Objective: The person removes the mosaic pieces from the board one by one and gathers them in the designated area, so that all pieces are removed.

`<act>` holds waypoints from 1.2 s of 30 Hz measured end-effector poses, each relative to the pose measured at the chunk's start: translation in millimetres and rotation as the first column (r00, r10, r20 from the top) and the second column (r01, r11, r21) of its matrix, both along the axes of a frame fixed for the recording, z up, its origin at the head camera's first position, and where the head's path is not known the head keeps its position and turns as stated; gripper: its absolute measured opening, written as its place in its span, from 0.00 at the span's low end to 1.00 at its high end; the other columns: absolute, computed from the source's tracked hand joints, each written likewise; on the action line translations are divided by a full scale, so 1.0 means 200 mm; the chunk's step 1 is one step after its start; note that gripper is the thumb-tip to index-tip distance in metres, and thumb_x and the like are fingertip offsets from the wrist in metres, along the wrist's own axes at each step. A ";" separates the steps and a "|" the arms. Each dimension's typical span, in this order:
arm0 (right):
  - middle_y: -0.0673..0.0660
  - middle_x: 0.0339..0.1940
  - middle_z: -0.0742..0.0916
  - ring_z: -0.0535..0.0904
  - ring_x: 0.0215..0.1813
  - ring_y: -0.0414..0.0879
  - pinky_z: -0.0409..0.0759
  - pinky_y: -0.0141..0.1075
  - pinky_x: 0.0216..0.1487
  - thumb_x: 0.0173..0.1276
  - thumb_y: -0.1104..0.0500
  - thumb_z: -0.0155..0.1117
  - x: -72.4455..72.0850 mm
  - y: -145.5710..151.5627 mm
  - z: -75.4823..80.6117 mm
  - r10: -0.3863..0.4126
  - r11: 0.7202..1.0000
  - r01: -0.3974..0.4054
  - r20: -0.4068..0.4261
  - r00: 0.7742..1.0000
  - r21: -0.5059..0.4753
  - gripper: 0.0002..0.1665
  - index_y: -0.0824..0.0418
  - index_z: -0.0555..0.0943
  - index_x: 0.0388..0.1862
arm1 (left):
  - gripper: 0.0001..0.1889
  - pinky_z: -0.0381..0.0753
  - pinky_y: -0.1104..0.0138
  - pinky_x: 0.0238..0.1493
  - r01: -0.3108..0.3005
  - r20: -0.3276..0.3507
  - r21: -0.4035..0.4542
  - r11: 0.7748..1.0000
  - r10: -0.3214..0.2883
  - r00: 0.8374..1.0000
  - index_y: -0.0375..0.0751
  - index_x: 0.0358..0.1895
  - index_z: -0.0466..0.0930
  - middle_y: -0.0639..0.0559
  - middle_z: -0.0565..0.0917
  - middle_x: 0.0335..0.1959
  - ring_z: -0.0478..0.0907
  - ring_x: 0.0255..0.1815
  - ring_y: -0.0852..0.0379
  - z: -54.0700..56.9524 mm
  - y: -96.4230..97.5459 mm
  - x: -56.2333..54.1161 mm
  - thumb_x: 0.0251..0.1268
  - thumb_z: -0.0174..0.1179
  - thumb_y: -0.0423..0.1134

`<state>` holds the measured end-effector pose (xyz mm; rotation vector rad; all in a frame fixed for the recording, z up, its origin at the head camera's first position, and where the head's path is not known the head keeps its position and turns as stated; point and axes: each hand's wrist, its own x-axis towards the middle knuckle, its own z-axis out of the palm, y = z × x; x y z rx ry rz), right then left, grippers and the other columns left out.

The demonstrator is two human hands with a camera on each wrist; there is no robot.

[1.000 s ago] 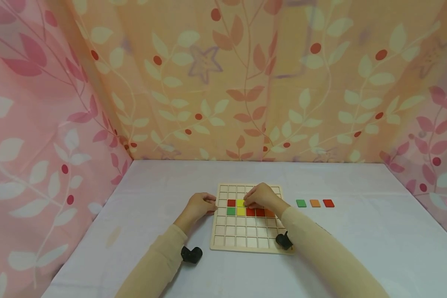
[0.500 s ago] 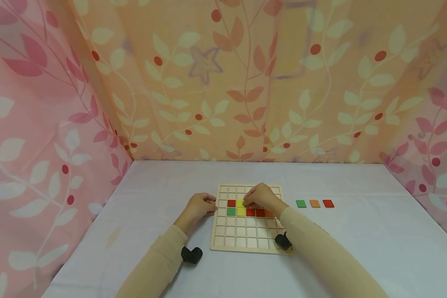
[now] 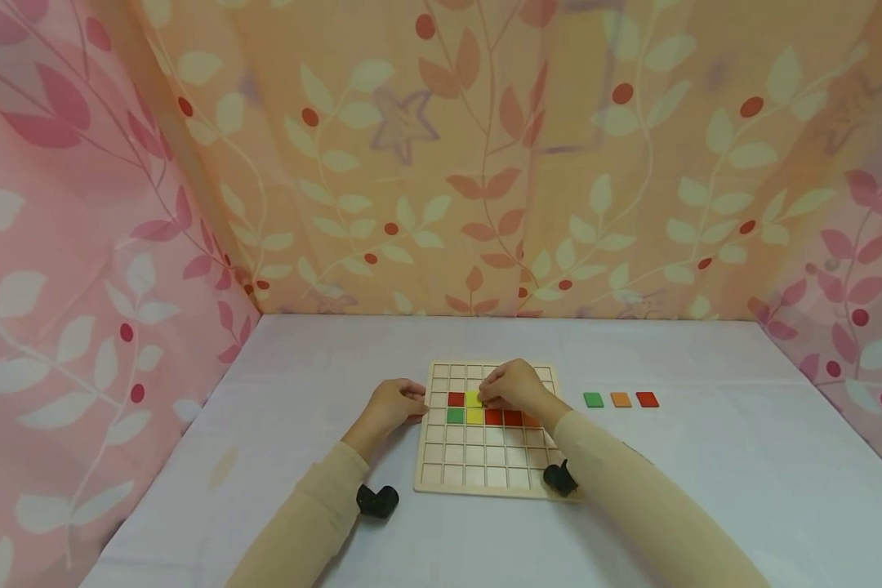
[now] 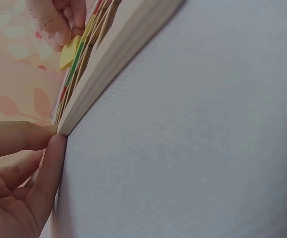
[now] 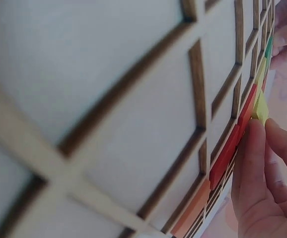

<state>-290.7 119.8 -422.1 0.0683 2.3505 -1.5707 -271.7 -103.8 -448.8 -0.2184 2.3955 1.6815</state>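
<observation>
Around the pale wooden grid board (image 3: 475,455), white cloth (image 3: 323,359) was exposed; the board's left edge was pinched by the left hand (image 3: 393,405), a tilted yellow square tile (image 4: 69,53) over it by the right hand (image 3: 518,387).

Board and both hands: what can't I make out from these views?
Head view: the right hand and right sleeve cover part of the right side of the board; what lies beneath is unclear.
Head view: the right hand also hides part of the yellow tile.
Left wrist view: the left edge cuts off the left hand; the top edge, the board.
Right wrist view: blur softens the nearest squares.
</observation>
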 end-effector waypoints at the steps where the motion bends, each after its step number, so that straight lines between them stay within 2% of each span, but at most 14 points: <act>1: 0.59 0.32 0.89 0.85 0.27 0.42 0.88 0.33 0.34 0.59 0.69 0.72 0.00 0.00 0.00 0.002 1.000 -0.002 -0.009 1.000 0.004 0.05 0.70 0.85 0.34 | 0.15 0.86 0.69 0.35 -0.002 0.001 -0.003 1.000 0.002 1.000 0.29 0.49 0.81 0.46 0.82 0.35 0.79 0.33 0.58 0.00 0.00 0.00 0.56 0.67 0.23; 6: 0.60 0.34 0.88 0.85 0.28 0.42 0.88 0.33 0.34 0.59 0.71 0.71 0.01 -0.02 -0.01 0.009 1.000 -0.008 -0.045 0.999 0.016 0.07 0.71 0.84 0.37 | 0.16 0.86 0.69 0.34 -0.005 0.001 -0.010 1.000 0.005 1.000 0.29 0.49 0.81 0.46 0.82 0.35 0.79 0.32 0.58 0.00 0.00 0.00 0.56 0.67 0.23; 14: 0.62 0.39 0.88 0.85 0.28 0.42 0.87 0.33 0.33 0.60 0.70 0.71 0.02 -0.06 0.00 -0.022 0.999 0.025 -0.077 0.997 0.037 0.06 0.69 0.86 0.37 | 0.16 0.86 0.70 0.34 -0.013 0.004 0.003 1.000 0.013 1.000 0.29 0.49 0.81 0.46 0.82 0.35 0.79 0.32 0.59 0.01 0.00 0.00 0.56 0.66 0.22; 19: 0.63 0.42 0.88 0.85 0.27 0.42 0.87 0.33 0.33 0.61 0.68 0.70 0.01 -0.04 0.01 -0.057 0.998 0.057 -0.035 0.998 0.010 0.07 0.69 0.87 0.39 | 0.16 0.86 0.70 0.34 0.000 0.000 0.020 1.000 0.000 1.000 0.28 0.49 0.81 0.46 0.82 0.35 0.79 0.32 0.59 0.01 0.00 0.01 0.56 0.66 0.22; 22: 0.64 0.42 0.88 0.85 0.27 0.43 0.88 0.34 0.34 0.63 0.68 0.69 0.01 0.02 0.03 -0.071 0.997 0.070 -0.027 0.997 -0.024 0.09 0.72 0.86 0.42 | 0.16 0.86 0.70 0.34 0.001 0.000 0.026 1.000 -0.001 1.000 0.28 0.49 0.81 0.47 0.81 0.34 0.78 0.31 0.59 0.01 0.00 0.00 0.55 0.66 0.22; 26: 0.63 0.40 0.89 0.85 0.29 0.40 0.88 0.35 0.39 0.65 0.67 0.68 0.01 0.13 0.07 -0.057 0.998 0.055 -0.055 0.997 -0.041 0.13 0.74 0.84 0.46 | 0.16 0.86 0.70 0.34 -0.004 -0.001 0.026 1.000 0.004 1.000 0.29 0.49 0.81 0.48 0.80 0.33 0.78 0.31 0.59 0.00 0.00 0.01 0.56 0.66 0.22; 31: 0.57 0.37 0.90 0.86 0.30 0.37 0.88 0.35 0.43 0.66 0.65 0.68 0.00 0.29 0.09 -0.052 0.997 0.049 -0.056 0.997 -0.060 0.17 0.76 0.83 0.50 | 0.16 0.86 0.70 0.34 0.000 -0.005 0.023 1.000 0.000 1.000 0.29 0.49 0.81 0.48 0.81 0.33 0.78 0.30 0.59 0.00 0.01 0.01 0.56 0.66 0.23; 36: 0.50 0.33 0.89 0.85 0.31 0.35 0.88 0.32 0.42 0.65 0.62 0.69 -0.01 0.44 0.12 -0.051 0.999 0.051 -0.037 0.998 -0.012 0.19 0.74 0.83 0.51 | 0.16 0.86 0.70 0.34 -0.003 -0.010 0.012 1.000 0.003 1.000 0.28 0.49 0.81 0.47 0.81 0.33 0.78 0.31 0.59 0.00 0.00 0.01 0.56 0.66 0.22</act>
